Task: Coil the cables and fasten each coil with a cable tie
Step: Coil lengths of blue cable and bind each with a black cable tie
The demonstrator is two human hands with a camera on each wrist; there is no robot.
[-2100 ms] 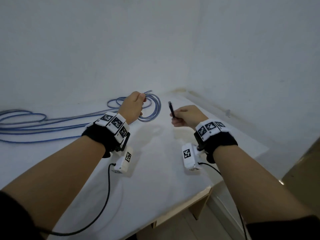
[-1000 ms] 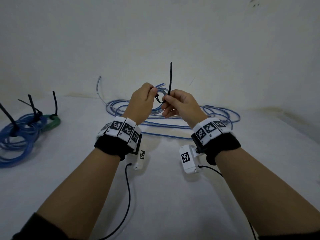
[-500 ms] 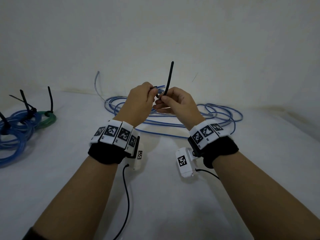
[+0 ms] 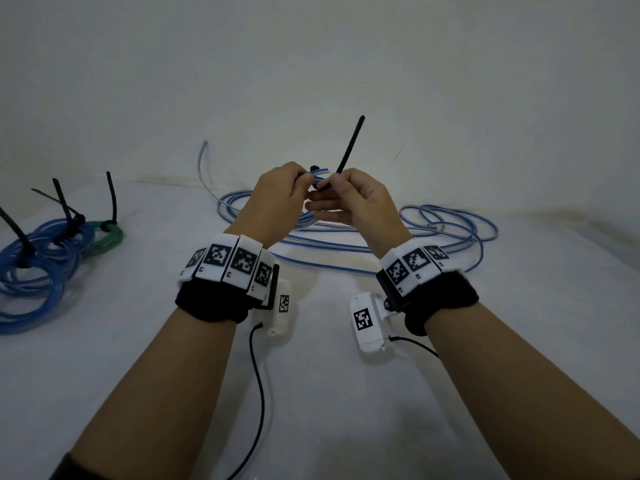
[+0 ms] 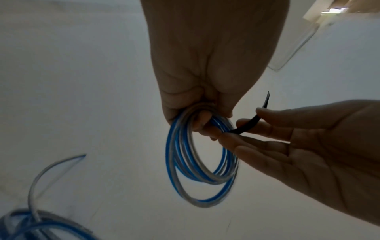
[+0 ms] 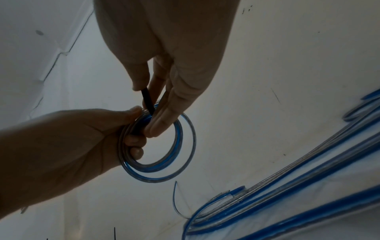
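Observation:
My left hand point(image 4: 282, 190) grips a small coil of blue-and-clear cable point(image 5: 197, 162), held up above the white table; the coil point(image 6: 164, 155) hangs below its fingers. My right hand point(image 4: 349, 199) pinches a black cable tie point(image 4: 349, 145) between thumb and forefinger right at the coil's top. The tie's free end points up and slightly right. In the left wrist view the tie point(image 5: 249, 124) runs from the coil into the right hand's fingers point(image 5: 273, 129). The tie point(image 6: 148, 101) meets the coil beside the left hand point(image 6: 86, 138) in the right wrist view.
Loose blue-and-clear cable point(image 4: 433, 230) lies spread on the table behind the hands. At the far left sit fastened blue coils point(image 4: 41, 265) and a green coil point(image 4: 109, 235), their black tie tails point(image 4: 112, 197) sticking up. The white wall stands close behind.
The view swung left from the table's corner to its middle. My hands came together, the tie went to the coil's top, and its tail now leans slightly right.

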